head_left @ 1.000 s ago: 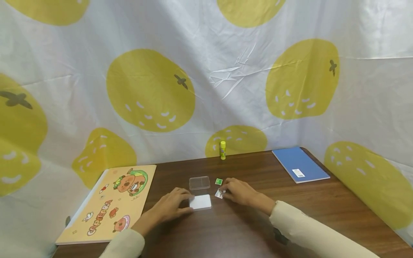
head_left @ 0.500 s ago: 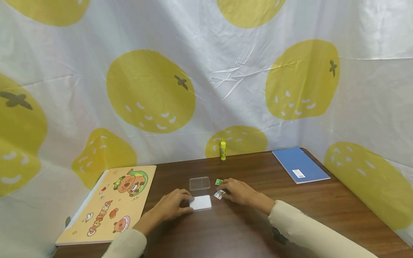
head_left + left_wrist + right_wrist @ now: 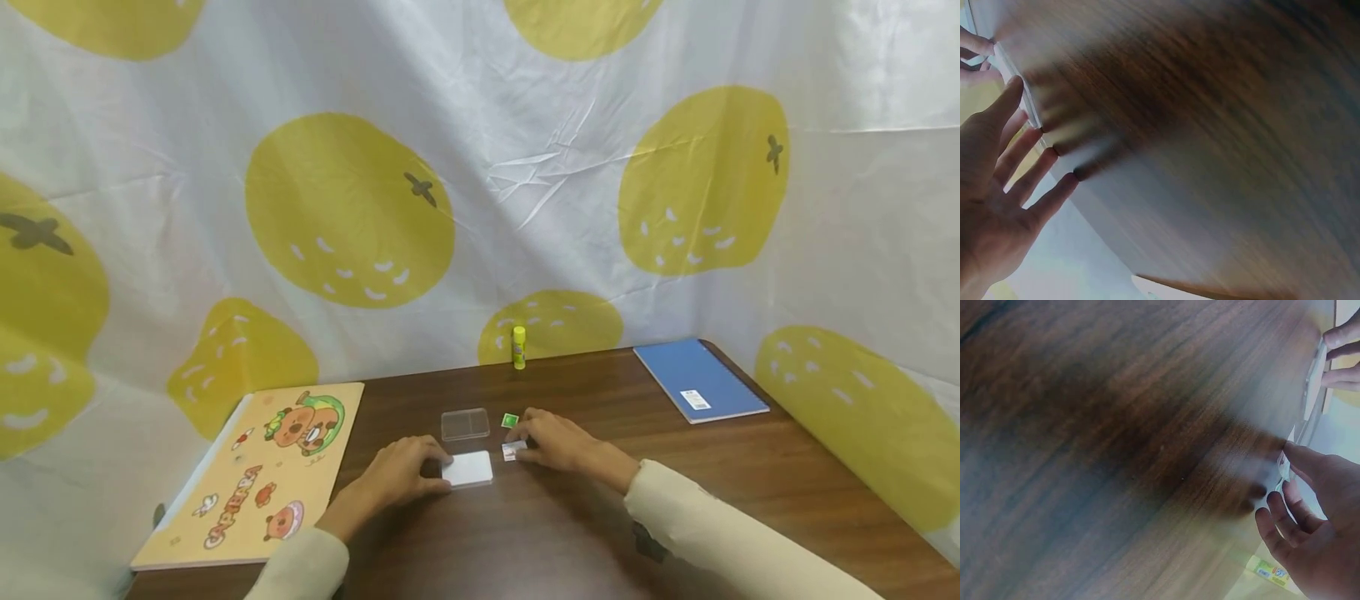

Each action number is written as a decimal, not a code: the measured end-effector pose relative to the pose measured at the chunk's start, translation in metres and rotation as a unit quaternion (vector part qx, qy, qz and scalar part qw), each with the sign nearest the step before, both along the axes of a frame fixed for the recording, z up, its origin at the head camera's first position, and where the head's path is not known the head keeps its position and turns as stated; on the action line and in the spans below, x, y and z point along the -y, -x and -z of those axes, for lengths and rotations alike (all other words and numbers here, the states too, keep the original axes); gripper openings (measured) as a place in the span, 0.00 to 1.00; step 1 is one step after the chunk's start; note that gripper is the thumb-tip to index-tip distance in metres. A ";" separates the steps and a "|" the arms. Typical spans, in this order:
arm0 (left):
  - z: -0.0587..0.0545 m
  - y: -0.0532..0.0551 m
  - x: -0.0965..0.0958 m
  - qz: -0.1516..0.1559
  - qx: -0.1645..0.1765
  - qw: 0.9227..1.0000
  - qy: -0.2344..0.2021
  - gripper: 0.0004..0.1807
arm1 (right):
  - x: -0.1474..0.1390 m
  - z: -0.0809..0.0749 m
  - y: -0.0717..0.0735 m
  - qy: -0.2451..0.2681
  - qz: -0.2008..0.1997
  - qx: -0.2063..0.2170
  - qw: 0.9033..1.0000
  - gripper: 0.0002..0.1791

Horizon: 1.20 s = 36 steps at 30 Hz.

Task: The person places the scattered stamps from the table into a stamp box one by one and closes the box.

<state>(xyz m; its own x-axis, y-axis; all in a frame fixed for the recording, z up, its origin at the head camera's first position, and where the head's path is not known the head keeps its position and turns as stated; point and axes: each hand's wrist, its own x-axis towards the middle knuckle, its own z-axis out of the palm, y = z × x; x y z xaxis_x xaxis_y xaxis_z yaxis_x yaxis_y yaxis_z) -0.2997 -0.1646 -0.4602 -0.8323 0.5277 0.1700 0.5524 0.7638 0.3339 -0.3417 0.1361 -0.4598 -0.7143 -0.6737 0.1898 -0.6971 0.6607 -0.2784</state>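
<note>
In the head view, my left hand (image 3: pixel 403 468) holds the left end of a shallow clear plastic box (image 3: pixel 469 485), thumb at the front and a finger at the back. A flat white slab or stack (image 3: pixel 471 467) fills the box; which one I cannot tell. Its other fingers spread onto the table in the left wrist view. To the right, my right hand (image 3: pixel 558 440) pinches a small printed stamp-like paper (image 3: pixel 511 451), seen edge-on between thumb and finger in the right wrist view. A green stamp-like square (image 3: pixel 510 421) with a white border lies just beyond that hand.
Behind the box lies a clear plastic lid (image 3: pixel 465 424). A yellow-green glue stick (image 3: pixel 519 348) stands at the table's back edge. A capybara drawing pad (image 3: pixel 251 475) covers the left side, and a blue spiral notebook (image 3: pixel 700 382) lies at the back right. Fruit-print curtains (image 3: pixel 480 167) enclose the table.
The small paper in my right hand has turned slightly and now lies more level with the table's edge. My left hand stays at the box with little movement.
</note>
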 end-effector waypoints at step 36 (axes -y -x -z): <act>0.000 0.008 0.002 0.002 -0.014 1.000 -0.004 0.22 | 0.021 -0.013 -0.008 0.154 -0.054 0.110 0.980 0.10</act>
